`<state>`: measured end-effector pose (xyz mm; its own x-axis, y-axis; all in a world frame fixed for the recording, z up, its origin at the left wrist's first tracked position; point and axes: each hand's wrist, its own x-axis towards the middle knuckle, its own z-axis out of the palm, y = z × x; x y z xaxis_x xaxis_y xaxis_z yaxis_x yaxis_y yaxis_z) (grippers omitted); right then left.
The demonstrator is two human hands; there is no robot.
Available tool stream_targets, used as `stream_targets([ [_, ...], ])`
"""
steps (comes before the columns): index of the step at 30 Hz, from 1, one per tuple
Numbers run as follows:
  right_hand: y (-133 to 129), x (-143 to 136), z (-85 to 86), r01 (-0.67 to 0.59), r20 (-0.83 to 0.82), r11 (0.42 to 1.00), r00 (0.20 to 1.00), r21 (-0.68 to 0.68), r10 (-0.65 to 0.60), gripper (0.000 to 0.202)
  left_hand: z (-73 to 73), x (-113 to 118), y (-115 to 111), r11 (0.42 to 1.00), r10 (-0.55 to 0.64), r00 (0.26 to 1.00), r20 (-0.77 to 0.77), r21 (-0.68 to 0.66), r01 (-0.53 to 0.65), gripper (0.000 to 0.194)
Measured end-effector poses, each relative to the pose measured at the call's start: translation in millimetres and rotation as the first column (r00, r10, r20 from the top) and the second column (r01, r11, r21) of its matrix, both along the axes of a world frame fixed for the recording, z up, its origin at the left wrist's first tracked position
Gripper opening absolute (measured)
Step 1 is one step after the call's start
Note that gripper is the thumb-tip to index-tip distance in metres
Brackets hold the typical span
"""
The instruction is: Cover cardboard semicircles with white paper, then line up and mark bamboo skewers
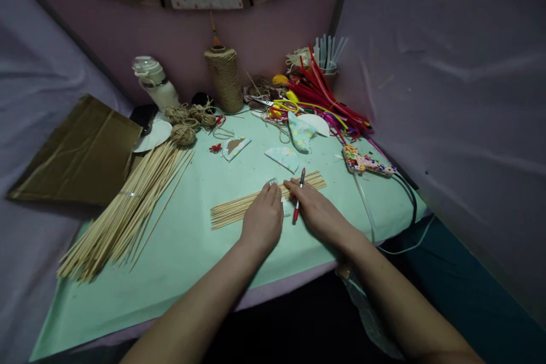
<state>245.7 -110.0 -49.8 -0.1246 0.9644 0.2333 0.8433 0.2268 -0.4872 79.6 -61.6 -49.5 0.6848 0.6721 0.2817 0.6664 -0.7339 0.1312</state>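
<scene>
A flat row of thin wooden skewers (pixel 232 213) lies side by side on the table, slightly slanted. My left hand (pixel 263 213) rests over the middle of the row, fingers stretched forward and pressed down flat. Close beside it, my right hand (pixel 313 205) has its fingertips on the skewers too, with a red and black pen (pixel 296 211) tucked between its fingers. A pale, partly clear strip (pixel 285 206) crosses the row between the hands; its middle is mostly hidden. Beyond the row lie a patterned half-round piece (pixel 282 158) and a similar piece with bare cardboard (pixel 235 148).
A large bundle of skewers (pixel 128 210) and a cardboard sheet (pixel 77 153) are at left. Twine balls (pixel 183 134), a bottle (pixel 156 84) and a twine spool (pixel 224 81) stand behind. At right are scissors (pixel 284 105), red pipe cleaners (pixel 318 88) and a corded glue gun (pixel 367 165).
</scene>
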Motion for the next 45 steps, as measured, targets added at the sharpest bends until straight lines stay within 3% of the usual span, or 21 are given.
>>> stream_targets([
  [15, 0.9, -1.4, 0.0, -0.030, 0.029, 1.000, 0.999, 0.001, 0.030, 0.055, -4.9, -14.4, -1.1, 0.998, 0.011, 1.000, -0.011, 0.061, -0.010, 0.039],
  [45, 0.7, -0.3, -4.0, -0.036, 0.039, 0.999, 0.999, -0.008, 0.036, 0.053, -2.2, -3.5, -0.3, 0.996, -0.010, 1.000, -0.013, 0.085, 0.011, 0.038],
])
